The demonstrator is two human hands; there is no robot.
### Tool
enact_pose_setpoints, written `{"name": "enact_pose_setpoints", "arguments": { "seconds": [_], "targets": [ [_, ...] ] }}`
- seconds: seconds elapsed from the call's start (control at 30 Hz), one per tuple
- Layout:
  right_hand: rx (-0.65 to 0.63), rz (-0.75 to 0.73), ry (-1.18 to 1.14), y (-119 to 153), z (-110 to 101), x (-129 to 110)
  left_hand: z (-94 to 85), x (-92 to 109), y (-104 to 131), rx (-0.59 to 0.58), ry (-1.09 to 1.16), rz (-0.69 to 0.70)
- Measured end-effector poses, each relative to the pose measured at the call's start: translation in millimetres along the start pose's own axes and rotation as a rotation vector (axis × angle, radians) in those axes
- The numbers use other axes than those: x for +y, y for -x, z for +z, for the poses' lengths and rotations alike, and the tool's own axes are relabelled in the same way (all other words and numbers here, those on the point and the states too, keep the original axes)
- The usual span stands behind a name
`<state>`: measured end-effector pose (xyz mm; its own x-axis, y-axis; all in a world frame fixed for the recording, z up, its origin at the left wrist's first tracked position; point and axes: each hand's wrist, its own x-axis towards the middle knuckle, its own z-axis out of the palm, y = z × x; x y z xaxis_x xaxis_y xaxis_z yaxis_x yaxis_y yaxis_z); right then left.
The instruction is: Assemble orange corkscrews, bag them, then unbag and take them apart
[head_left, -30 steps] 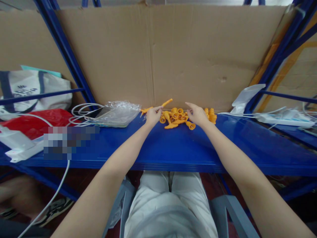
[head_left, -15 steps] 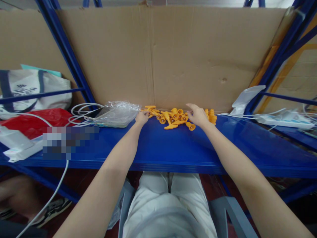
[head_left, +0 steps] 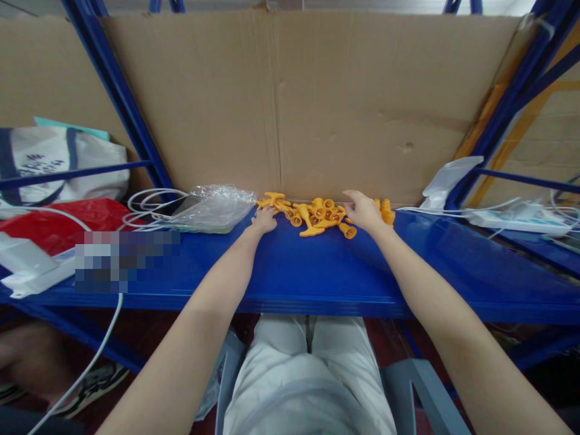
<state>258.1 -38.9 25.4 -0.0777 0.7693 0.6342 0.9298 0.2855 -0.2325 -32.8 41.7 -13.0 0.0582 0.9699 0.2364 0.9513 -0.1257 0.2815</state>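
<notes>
Several orange T-shaped pieces with cup-like ends (head_left: 312,225) lie in a loose pile on the blue shelf (head_left: 317,272), near the cardboard backing. My left hand (head_left: 264,220) is at the pile's left end, palm down with fingers apart, touching or just over the pieces there. At the right end, my right hand (head_left: 362,210) stands on its side with its fingers apart, between the pile and a tighter group of orange pieces (head_left: 387,212). Nothing shows in its grasp.
To the left lie a clear plastic bag (head_left: 217,205), white cables, a red bag (head_left: 67,223), a power strip (head_left: 40,272) and a canvas bag (head_left: 63,163). On the right are another power strip (head_left: 521,219) and cables. A person's leg (head_left: 36,362) shows below left.
My left hand has turned palm down and its fingers have spread over the left pieces. My right hand has barely moved. The view has shifted slightly.
</notes>
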Motion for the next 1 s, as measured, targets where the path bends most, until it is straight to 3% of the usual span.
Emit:
{"name": "enact_pose_setpoints", "arguments": {
  "seconds": [0.23,0.5,1.0],
  "targets": [
    [0.007,0.014,0.016,-0.2,-1.6,3.2,-0.6,1.2,0.4,0.001,-0.018,0.010],
    [0.001,0.061,0.022,-1.2,-1.5,7.5,-1.6,7.1,4.4,-0.087,-0.059,0.027],
    [0.034,0.073,0.015,-2.5,-2.4,11.0,-5.4,10.7,9.9,-0.054,-0.114,-0.002]
  ]
}}
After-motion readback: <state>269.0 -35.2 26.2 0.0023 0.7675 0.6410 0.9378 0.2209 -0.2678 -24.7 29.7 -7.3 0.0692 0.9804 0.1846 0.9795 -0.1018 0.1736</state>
